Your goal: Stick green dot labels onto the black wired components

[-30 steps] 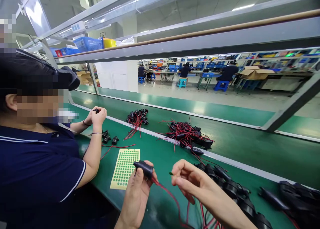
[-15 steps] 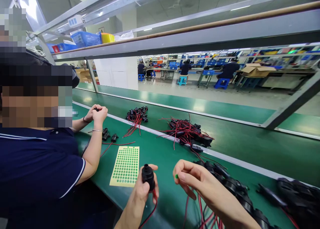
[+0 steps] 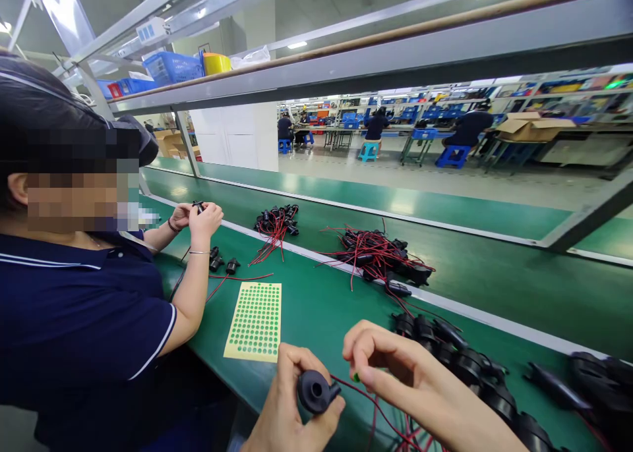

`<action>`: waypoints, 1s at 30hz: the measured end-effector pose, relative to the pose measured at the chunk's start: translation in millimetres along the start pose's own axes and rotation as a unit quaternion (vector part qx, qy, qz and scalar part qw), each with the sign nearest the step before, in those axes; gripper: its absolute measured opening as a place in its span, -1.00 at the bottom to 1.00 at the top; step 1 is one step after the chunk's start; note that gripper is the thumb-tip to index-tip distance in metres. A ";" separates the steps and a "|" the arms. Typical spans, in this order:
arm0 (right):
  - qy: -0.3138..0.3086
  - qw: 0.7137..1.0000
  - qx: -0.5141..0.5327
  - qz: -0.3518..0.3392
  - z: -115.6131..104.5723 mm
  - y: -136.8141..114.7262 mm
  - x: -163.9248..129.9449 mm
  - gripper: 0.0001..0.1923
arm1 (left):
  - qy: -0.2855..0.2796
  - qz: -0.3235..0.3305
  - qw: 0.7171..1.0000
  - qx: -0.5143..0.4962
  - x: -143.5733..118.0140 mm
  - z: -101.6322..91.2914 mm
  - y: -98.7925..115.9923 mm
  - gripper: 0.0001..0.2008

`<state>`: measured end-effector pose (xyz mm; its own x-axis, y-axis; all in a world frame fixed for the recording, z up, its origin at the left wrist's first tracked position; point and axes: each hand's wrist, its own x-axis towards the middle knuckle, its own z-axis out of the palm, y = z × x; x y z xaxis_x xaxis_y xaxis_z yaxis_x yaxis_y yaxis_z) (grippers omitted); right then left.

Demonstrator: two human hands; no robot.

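Observation:
My left hand (image 3: 297,399) is wrapped round a small black pump (image 3: 312,393), whose round end with a hole and side spout faces me. Red and black wires run from it toward the right. My right hand (image 3: 390,373) is beside it, a small gap away, pinching a green round sticker (image 3: 356,377) between thumb and forefinger. Beyond my left hand a pale yellow sheet (image 3: 228,352) of green dot stickers lies on the green bench. Several black pumps (image 3: 467,366) with red wires lie to the right, partly behind my right forearm.
At my left sits a co-worker (image 3: 84,294), whose hands (image 3: 200,218) hold a small black part. Piles of wired pumps (image 3: 376,251) lie farther back across a pale strip. Overhead runs a shelf (image 3: 297,76) with a blue basket (image 3: 171,66); a slanted post (image 3: 588,215) stands right.
My left hand has turned the pump from upright so its round end faces me. My right hand still pinches the green sticker, its fingers now more curled. The view has shifted slightly.

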<state>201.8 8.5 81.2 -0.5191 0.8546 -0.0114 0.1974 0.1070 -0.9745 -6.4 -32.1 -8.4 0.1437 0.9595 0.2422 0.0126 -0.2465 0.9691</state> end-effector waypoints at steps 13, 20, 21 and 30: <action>0.022 0.995 -0.084 -0.044 17.0 -5.6 -3.5 -0.83 | 0.029 0.089 0.991 0.094 -8.4 24.7 5.5 -0.65; 0.029 0.992 -0.111 -0.058 16.2 -7.3 -3.4 -0.83 | 0.001 0.081 0.992 0.094 -8.7 25.7 -0.9 -0.76; 0.030 0.991 -0.113 -0.058 16.4 -6.7 -4.5 -0.83 | 0.001 0.081 0.992 0.093 -8.8 26.2 -1.8 -0.81; 0.028 0.987 -0.128 -0.088 18.5 0.0 -9.4 -0.80 | 0.012 0.069 0.995 0.073 -11.8 31.4 -7.7 -0.85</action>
<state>191.3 -9.0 77.1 -0.5182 0.8377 0.1726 0.3159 0.3750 -0.8716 22.9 -45.8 -20.2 0.1301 0.9177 0.3754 0.1375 -0.3916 0.9098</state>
